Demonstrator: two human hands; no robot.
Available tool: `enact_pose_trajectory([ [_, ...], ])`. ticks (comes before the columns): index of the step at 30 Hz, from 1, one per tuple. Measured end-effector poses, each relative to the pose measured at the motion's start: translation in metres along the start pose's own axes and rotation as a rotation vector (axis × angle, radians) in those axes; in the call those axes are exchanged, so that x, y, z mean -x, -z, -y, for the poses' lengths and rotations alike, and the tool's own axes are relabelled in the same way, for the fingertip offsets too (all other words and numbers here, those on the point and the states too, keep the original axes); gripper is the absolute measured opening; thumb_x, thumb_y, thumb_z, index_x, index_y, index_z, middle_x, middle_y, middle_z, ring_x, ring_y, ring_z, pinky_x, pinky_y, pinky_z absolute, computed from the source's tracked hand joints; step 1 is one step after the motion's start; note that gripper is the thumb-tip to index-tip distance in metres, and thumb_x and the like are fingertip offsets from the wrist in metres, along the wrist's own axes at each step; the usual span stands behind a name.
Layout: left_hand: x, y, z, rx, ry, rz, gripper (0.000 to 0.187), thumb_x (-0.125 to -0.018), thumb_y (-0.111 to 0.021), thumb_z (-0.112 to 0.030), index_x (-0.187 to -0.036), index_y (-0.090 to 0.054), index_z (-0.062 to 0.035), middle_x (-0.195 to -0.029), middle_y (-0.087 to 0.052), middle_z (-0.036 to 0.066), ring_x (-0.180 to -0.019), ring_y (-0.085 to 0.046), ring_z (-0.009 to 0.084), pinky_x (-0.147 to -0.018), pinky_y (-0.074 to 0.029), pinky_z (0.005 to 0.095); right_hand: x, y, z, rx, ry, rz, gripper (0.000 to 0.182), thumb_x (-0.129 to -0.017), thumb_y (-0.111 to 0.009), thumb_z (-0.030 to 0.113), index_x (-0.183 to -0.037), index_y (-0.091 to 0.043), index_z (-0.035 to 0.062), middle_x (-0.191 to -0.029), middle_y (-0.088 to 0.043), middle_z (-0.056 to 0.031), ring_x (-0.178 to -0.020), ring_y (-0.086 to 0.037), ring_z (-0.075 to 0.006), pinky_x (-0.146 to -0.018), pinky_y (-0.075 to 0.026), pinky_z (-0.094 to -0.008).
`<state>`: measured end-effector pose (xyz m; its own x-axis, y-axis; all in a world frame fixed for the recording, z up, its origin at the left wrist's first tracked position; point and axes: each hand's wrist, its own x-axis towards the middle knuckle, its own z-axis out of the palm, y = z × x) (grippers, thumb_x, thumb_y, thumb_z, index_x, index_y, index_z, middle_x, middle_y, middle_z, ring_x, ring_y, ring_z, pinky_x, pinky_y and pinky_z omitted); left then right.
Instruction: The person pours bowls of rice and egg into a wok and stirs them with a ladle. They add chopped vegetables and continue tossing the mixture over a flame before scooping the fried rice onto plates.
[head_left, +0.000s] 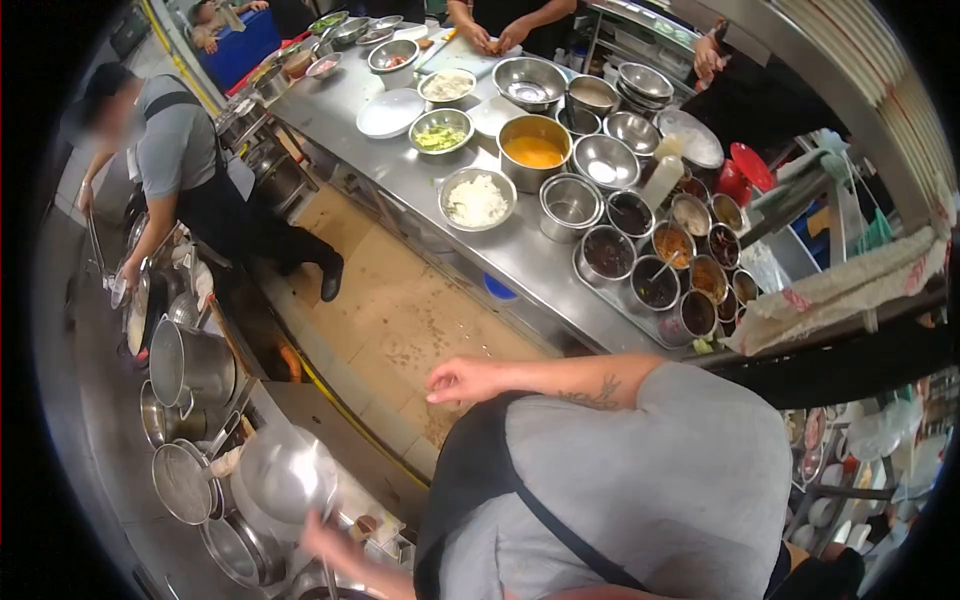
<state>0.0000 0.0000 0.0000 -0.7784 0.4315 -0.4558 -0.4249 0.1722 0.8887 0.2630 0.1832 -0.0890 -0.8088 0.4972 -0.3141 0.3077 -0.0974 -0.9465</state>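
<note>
My left hand (338, 548) is smeared by motion at the edge of a shiny round metal pan (288, 475), which is blurred too. A thin metal rod shows just below the hand, and the fingers look closed around the pan's edge or handle. My right hand (468, 381) hangs in the air over the floor, well away from the counters. Its fingers are loosely curled with a gap to the thumb, and nothing shows in them. Beside the pan, at the cooking line, stand a strainer (182, 482) and a metal pot (230, 550).
A steel counter (340, 130) carries a pot of orange liquid (533, 151), a bowl of white food (478, 200) and several sauce containers (655, 282). A co-worker (180, 150) handles tools at the stove line. Another person's hands (500, 42) work across the counter. The tiled floor (390, 300) looks wet.
</note>
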Motion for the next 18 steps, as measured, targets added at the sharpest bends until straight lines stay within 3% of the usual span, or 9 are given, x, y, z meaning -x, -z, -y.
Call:
enact_pose_trajectory([
  [2,-0.010,-0.027,0.024,0.023,-0.010,0.093,0.038,-0.085,-0.056,-0.008,-0.122,-0.049,0.0009,-0.104,-0.063,0.013,-0.079,-0.065,0.0240,-0.056,-0.058,0.0335,0.006,-0.012,0.022,-0.364,-0.142,0.062,0.043,-0.091,-0.063,0.036,-0.121,-0.057,0.0046,-0.107,-0.063,-0.0096,-0.088,-0.065,-0.0195,-0.066,-0.056,-0.0351],
  [3,-0.018,-0.090,0.050,0.096,0.000,0.219,0.035,-0.085,-0.055,-0.007,-0.119,-0.051,0.0007,-0.103,-0.063,0.013,-0.078,-0.065,0.0229,-0.056,-0.058,0.0332,0.004,0.018,0.020,-0.458,-0.148,-0.026,0.042,-0.092,-0.062,0.034,-0.120,-0.057,0.0032,-0.106,-0.063,-0.0095,-0.087,-0.065,-0.0188,-0.065,-0.056,-0.0339],
  [6,-0.006,-0.159,0.063,0.006,0.076,0.576,0.043,-0.088,-0.050,0.000,-0.130,-0.044,-0.0013,-0.116,-0.059,0.015,-0.090,-0.066,0.0258,-0.058,-0.058,0.0326,0.019,0.027,0.030,-0.799,-0.051,-0.251,0.035,-0.094,-0.059,0.026,-0.115,-0.057,-0.0020,-0.104,-0.063,-0.0105,-0.083,-0.064,-0.0179,-0.062,-0.055,-0.0303],
  [11,-0.004,-0.221,0.053,-0.170,0.190,0.967,0.039,-0.095,-0.053,-0.012,-0.131,-0.042,-0.0005,-0.110,-0.061,0.017,-0.080,-0.068,0.0251,-0.063,-0.060,0.0325,0.039,0.073,0.008,-0.835,-0.001,-0.734,0.021,-0.092,-0.059,0.017,-0.104,-0.059,-0.0014,-0.098,-0.063,-0.0117,-0.078,-0.064,-0.0200,-0.060,-0.056,-0.0348],
  [14,-0.021,-0.234,0.047,-0.090,0.222,1.048,0.039,-0.097,-0.052,-0.017,-0.132,-0.042,-0.0017,-0.119,-0.058,0.014,-0.086,-0.067,0.0251,-0.070,-0.058,0.0338,0.057,0.124,0.031,-1.071,0.095,-1.029,0.016,-0.090,-0.056,0.010,-0.097,-0.055,-0.0045,-0.089,-0.060,-0.0141,-0.073,-0.066,-0.0277,-0.054,-0.055,-0.0363],
  [16,-0.043,-0.239,0.051,-0.167,0.278,1.095,0.038,-0.098,-0.051,-0.018,-0.132,-0.042,-0.0019,-0.122,-0.055,0.012,-0.088,-0.066,0.0236,-0.071,-0.057,0.0326,0.070,0.168,0.022,-1.023,0.052,-1.193,0.014,-0.089,-0.054,0.011,-0.093,-0.054,-0.0029,-0.085,-0.057,-0.0116,-0.076,-0.067,-0.0272,-0.053,-0.054,-0.0368],
  [18,-0.066,-0.245,0.054,-0.229,0.306,1.142,0.038,-0.098,-0.051,-0.018,-0.132,-0.043,-0.0022,-0.122,-0.055,0.011,-0.088,-0.065,0.0222,-0.071,-0.057,0.0313,0.080,0.204,0.021,-1.006,0.074,-1.290,0.016,-0.091,-0.054,0.016,-0.092,-0.055,0.0003,-0.095,-0.061,-0.0126,-0.078,-0.066,-0.0252,-0.054,-0.053,-0.0344],
])
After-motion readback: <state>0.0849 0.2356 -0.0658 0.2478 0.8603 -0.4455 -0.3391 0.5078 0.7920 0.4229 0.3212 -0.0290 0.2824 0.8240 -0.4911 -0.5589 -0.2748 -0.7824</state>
